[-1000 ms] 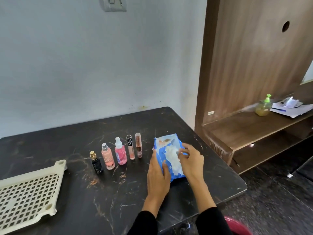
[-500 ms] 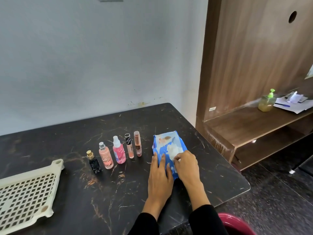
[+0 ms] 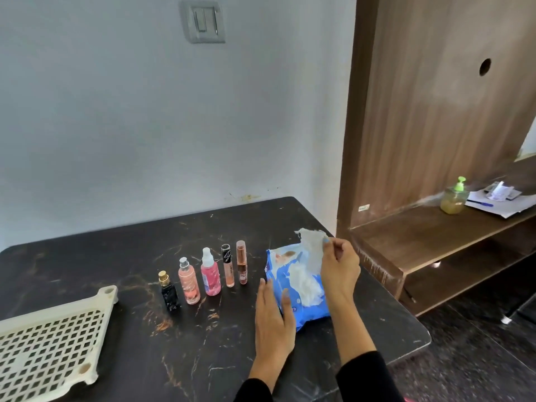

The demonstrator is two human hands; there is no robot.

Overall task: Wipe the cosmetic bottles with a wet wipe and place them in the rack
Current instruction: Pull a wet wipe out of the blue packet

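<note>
A blue wet-wipe pack (image 3: pixel 293 288) lies on the black table (image 3: pixel 203 343). My left hand (image 3: pixel 274 320) lies flat on its near left corner, fingers apart. My right hand (image 3: pixel 339 268) pinches a translucent flap or wipe (image 3: pixel 311 245) lifted off the pack's top; white wipes show in the opening. Left of the pack stand several cosmetic bottles in a row: a black one with a gold cap (image 3: pixel 168 291), a peach one (image 3: pixel 188 281), a pink spray one (image 3: pixel 210 272) and two slim tubes (image 3: pixel 235 264). The cream perforated rack (image 3: pixel 49 340) lies at the near left.
A wooden shelf unit (image 3: pixel 420 227) stands right of the table, holding a green-pump soap bottle (image 3: pixel 454 197) and papers (image 3: pixel 501 200). The table's right edge drops to a dark floor. A wall switch (image 3: pixel 203 21) is above.
My right hand has risen from the pack's top, pulling the translucent sheet up and back. My left hand stays pressed on the pack.
</note>
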